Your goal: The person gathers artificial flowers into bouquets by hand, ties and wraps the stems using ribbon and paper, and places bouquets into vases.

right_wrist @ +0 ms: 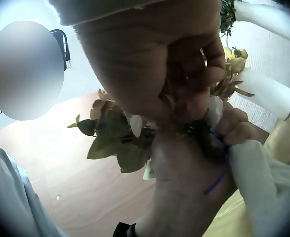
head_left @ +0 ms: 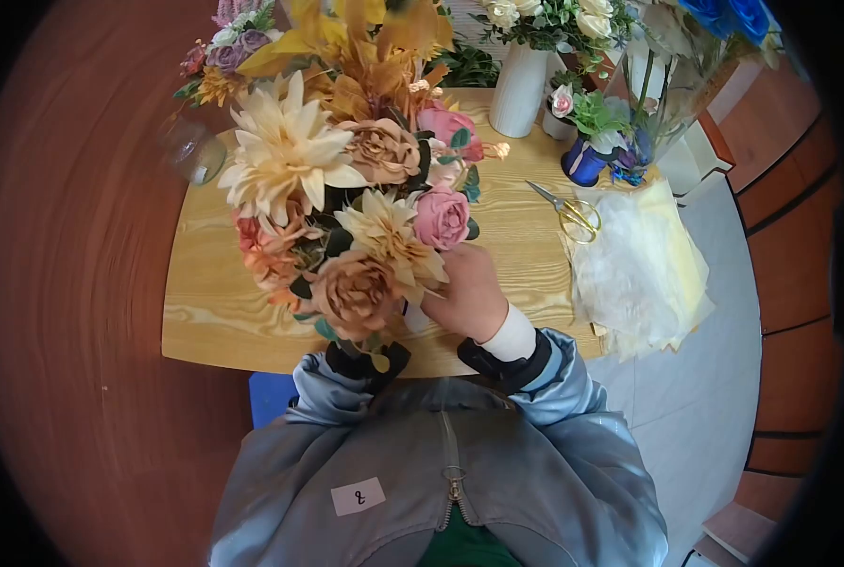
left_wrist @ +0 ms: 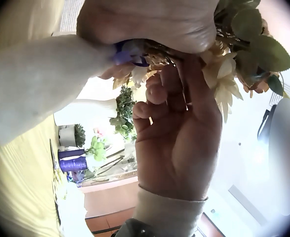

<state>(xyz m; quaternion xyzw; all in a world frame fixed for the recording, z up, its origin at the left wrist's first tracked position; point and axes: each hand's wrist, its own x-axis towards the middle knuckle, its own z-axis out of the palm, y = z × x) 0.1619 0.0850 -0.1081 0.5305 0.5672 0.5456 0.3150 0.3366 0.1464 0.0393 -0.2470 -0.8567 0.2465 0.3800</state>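
A large bouquet of artificial flowers (head_left: 356, 293), cream, brown, pink and orange, stands before the person. Below the blooms, a white vase (left_wrist: 36, 84) has a purple ribbon (left_wrist: 127, 55) at its mouth; one ribbon end (right_wrist: 216, 181) dangles loose in the right wrist view. My left hand (left_wrist: 150, 24) grips the flower stems just over the vase mouth. In the head view the blooms hide that hand. Opposite it, my right hand (head_left: 471, 295) has its fingers curled in and pinches at the stems, close against the left hand.
Gold-handled scissors (head_left: 573, 213) lie beside a stack of pale wrapping sheets (head_left: 639, 269) on the wooden table (head_left: 526, 274). Behind are a white vase with roses (head_left: 519, 90), a small blue pot (head_left: 584, 163) and a clear glass (head_left: 198, 156) at the left edge.
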